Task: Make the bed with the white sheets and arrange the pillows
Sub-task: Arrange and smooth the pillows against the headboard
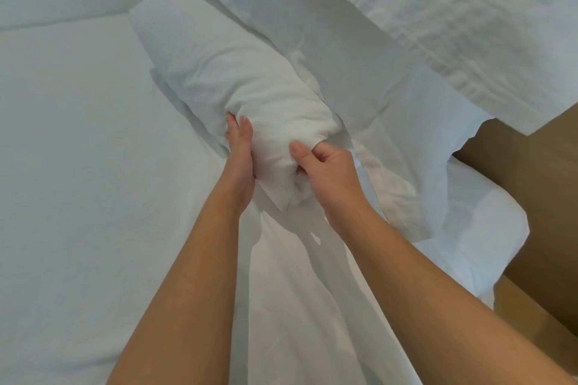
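At the far left the fitted sheet (78,166) lies smooth over the bed. Next comes my left hand (240,153): its fingers are mostly straight and it presses flat against the left side of the pillow (225,72), so this grip is wide and only pushes.

The pillow lies in the middle of the bed, on the sheet. Its long axis runs from my hands away and to the upper left, and its bunched end is the one nearest to me. It is directly in front of both hands, between them, and both touch it at this near end.

My right hand (328,175) is on the right side of that end. Here the grip is narrow: the thumb lies on top and the fingers are curled into the loose cloth of the case.

I judge that I am settling the pillow into its case, so the next push should go along the long axis, away from me.

Further right a loose white sheet (438,25) is spread in wrinkles, and beyond its edge the brown floor (531,181) shows.
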